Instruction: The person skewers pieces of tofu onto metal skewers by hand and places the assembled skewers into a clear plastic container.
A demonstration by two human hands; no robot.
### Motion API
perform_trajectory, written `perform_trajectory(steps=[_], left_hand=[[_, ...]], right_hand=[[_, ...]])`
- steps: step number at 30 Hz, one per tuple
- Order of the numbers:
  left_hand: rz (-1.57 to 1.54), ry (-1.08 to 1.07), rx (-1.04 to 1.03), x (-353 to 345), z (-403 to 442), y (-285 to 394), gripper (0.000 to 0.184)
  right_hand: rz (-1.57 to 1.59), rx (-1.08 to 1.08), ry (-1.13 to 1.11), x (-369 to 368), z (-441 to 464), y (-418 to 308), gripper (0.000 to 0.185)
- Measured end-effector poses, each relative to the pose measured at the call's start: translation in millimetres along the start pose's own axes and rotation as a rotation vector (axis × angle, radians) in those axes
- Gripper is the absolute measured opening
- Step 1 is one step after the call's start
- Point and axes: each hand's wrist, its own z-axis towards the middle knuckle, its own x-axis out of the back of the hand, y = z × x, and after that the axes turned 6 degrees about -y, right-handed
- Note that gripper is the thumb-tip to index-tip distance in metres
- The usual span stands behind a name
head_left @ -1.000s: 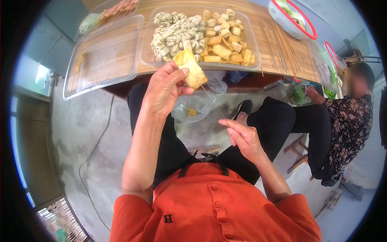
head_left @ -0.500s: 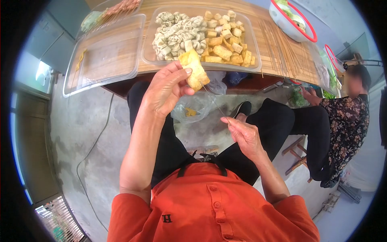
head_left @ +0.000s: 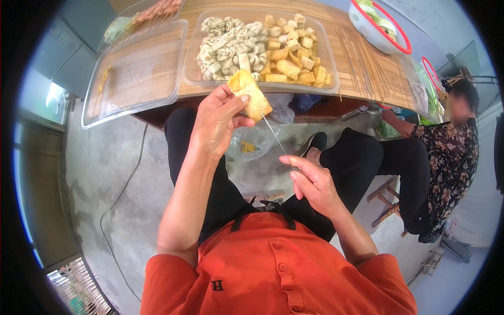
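A thin cable (head_left: 102, 217) curves across the grey floor (head_left: 131, 231).

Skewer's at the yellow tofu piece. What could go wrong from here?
1. Finger prick: the left hand grips the yellow tofu piece in line with the skewer, so a tip breaking through might reach the fingers.
2. Split: the skewer enters at the lower end, and an off-centre push by the right hand could tear the side.
3. Drop: the piece is held beyond the table's edge, so a slip might send it toward the floor.
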Motion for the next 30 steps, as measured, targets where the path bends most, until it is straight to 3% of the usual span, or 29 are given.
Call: perform_trajectory(steps=[11,13,23,30], left_hand=[[0.177,0.106,-0.098,-10.9,-4.9,1.0,0.021],[0.188,0.106,-0.122,-12.3,-5.0,-0.2,0.021],[0.111,0.068,-0.088,-10.0,-3.6,-6.9,0.018],[-0.057,0.115,-0.053,-1.8,-2.4,5.6,0.022]], right_hand=[[0.115,-0.099,-0.068,4.2,-9.4,-36.8,0.032],[0.306,-0.204,-0.067,4.8,-9.8,-38.8,0.032],[0.351,-0.177,-0.042,2.4,-2.3,-33.7,0.032],[0.165,-0.045,0.005,-5.6,1.9,-14.1,0.031]])
